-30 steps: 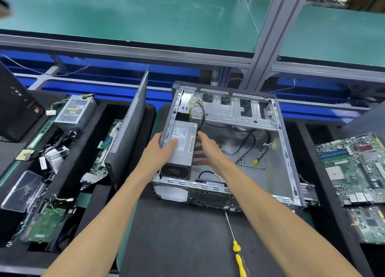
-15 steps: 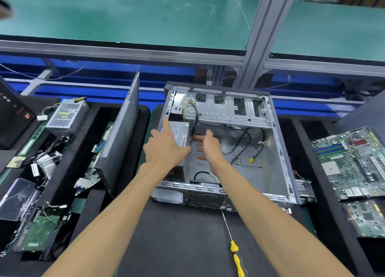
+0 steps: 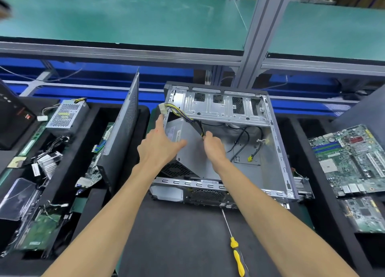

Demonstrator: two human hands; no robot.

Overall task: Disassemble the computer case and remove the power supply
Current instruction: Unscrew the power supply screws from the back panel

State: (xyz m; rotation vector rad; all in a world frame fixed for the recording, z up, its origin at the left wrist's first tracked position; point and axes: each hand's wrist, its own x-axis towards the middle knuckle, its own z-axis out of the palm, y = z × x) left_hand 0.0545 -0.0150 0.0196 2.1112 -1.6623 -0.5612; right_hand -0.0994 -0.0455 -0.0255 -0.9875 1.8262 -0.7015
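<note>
The open computer case point(image 3: 279, 152) lies on its side on the black mat. Its grey power supply point(image 3: 191, 152) sits tilted in the left part of the case, fan grille toward me. A yellow-and-black cable bundle point(image 3: 181, 112) rises from it to a white connector point(image 3: 162, 108). My left hand point(image 3: 158, 149) is spread against the supply's left side, fingers straight and thumb lying on its top face. My right hand point(image 3: 214, 149) grips the supply's far right edge next to the cables, fingers curled over it.
A yellow-handled screwdriver point(image 3: 236, 253) lies on the mat in front of the case. The removed side panel point(image 3: 123, 135) stands upright left of it. Another power supply point(image 3: 66, 115) and loose parts fill the left trays. Motherboards point(image 3: 350, 158) lie at right.
The power supply has tipped up out of its flat seat and now sits tilted. My left hand went from gripping it to lying spread on its side; my right hand closed on its edge.
</note>
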